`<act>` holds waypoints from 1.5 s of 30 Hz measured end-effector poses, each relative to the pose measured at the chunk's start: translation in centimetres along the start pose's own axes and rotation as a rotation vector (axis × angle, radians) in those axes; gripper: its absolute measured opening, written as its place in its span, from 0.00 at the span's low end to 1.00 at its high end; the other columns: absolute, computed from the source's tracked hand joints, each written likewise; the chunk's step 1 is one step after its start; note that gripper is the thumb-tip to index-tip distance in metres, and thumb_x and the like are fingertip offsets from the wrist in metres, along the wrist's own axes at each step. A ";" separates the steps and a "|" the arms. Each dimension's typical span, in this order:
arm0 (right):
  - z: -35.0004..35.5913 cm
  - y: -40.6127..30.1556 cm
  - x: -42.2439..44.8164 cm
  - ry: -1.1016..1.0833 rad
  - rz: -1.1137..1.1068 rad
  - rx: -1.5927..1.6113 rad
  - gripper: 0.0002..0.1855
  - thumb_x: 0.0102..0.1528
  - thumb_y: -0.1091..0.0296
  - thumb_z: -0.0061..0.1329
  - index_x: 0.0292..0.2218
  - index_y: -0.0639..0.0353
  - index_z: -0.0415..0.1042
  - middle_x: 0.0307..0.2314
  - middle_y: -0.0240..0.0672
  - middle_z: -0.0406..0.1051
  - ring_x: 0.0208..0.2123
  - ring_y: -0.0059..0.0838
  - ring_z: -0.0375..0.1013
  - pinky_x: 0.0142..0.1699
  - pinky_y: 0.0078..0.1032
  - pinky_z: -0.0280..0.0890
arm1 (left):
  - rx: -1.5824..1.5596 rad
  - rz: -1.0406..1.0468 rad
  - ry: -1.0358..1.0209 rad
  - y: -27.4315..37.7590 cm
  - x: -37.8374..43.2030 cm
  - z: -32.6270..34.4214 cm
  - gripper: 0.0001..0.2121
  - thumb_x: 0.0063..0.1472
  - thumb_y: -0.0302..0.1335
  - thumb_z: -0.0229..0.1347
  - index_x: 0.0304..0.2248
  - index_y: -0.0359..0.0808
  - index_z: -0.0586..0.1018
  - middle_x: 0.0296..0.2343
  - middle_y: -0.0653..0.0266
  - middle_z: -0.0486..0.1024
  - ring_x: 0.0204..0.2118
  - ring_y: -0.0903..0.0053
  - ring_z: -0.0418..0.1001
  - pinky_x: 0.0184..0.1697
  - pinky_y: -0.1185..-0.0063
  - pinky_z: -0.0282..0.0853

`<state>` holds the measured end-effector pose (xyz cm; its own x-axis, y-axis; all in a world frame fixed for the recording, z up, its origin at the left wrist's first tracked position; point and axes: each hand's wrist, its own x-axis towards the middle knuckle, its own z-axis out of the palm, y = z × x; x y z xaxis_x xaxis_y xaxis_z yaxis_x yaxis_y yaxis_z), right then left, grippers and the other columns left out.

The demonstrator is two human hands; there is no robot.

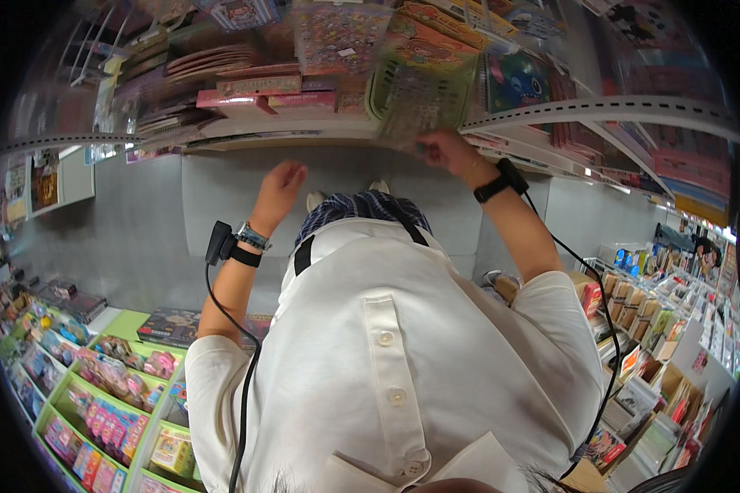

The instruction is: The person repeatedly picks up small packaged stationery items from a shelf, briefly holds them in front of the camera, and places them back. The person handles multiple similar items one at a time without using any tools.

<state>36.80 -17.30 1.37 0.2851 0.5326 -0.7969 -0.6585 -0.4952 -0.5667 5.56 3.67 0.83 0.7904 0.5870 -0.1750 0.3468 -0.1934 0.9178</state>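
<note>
My right hand pinches the near end of a clear plastic packet, whose contents are blurred. The packet's far end reaches into a pale green plastic basket on the shelf. Apart from any goods, my left hand hangs over the grey floor, its fingers curled in and nothing visible in them. Beyond the basket are a bag of small colorful pieces and orange cartoon-printed packets.
A perforated white metal rail runs along the right of the shelf front. Pink boxes sit left of the basket. Behind me at left stands a green display rack of toys; bins of books and cards stand at right. Cables run along both arms.
</note>
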 end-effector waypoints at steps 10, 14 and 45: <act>6.7 6.9 -7.2 -0.169 -0.179 -0.445 0.23 0.50 0.66 0.58 0.46 0.61 0.65 0.27 0.30 0.71 0.27 0.20 0.71 0.30 0.21 0.70 | 0.257 0.436 -0.128 6.2 4.6 -1.5 0.19 0.61 0.34 0.54 0.47 0.30 0.70 0.39 0.55 0.74 0.41 0.65 0.74 0.38 0.75 0.71; 8.4 7.9 -7.0 -0.240 -0.306 -0.453 0.23 0.51 0.68 0.57 0.46 0.60 0.65 0.29 0.31 0.71 0.28 0.19 0.69 0.34 0.21 0.69 | 0.295 0.570 -0.172 7.8 5.8 -2.3 0.17 0.60 0.32 0.55 0.44 0.29 0.71 0.37 0.55 0.75 0.41 0.65 0.73 0.38 0.74 0.70; 15.3 -14.5 -7.1 0.401 -1.433 -0.535 0.23 0.54 0.45 0.51 0.29 0.61 0.76 0.19 0.36 0.70 0.23 0.29 0.69 0.30 0.29 0.63 | 0.312 0.813 0.154 21.1 14.9 -7.4 0.12 0.62 0.36 0.54 0.35 0.35 0.79 0.25 0.54 0.77 0.27 0.64 0.76 0.26 0.71 0.69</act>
<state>33.66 -3.39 18.44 0.6446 0.5863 0.4907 0.5950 0.0184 -0.8035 20.91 14.16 20.17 0.7834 0.2694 0.5600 -0.1536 -0.7893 0.5945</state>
